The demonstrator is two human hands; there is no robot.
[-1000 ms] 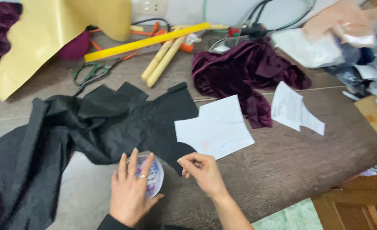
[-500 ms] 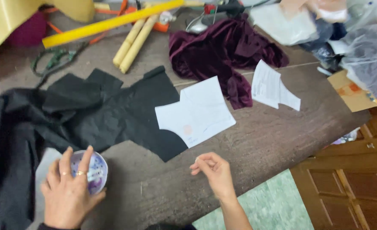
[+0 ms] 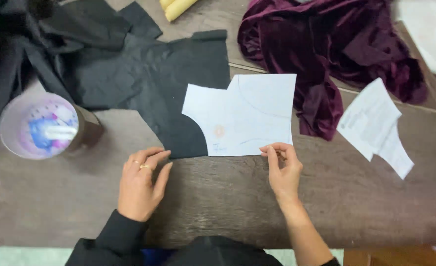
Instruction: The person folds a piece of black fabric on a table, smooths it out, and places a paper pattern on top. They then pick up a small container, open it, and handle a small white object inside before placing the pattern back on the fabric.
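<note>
I had let go of the round tin (image 3: 38, 125); my left hand (image 3: 141, 184) lay open by the black fabric (image 3: 168, 79), my right hand (image 3: 283, 167) pinching the paper pattern (image 3: 247, 116).

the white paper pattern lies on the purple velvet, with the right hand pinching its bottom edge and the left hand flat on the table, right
Not quite. The white paper pattern lies on the black fabric, not on the purple velvet, which is bunched beside it. The head view shows this. The rest holds: the right hand pinches its bottom edge and the left hand rests flat on the table.
</note>
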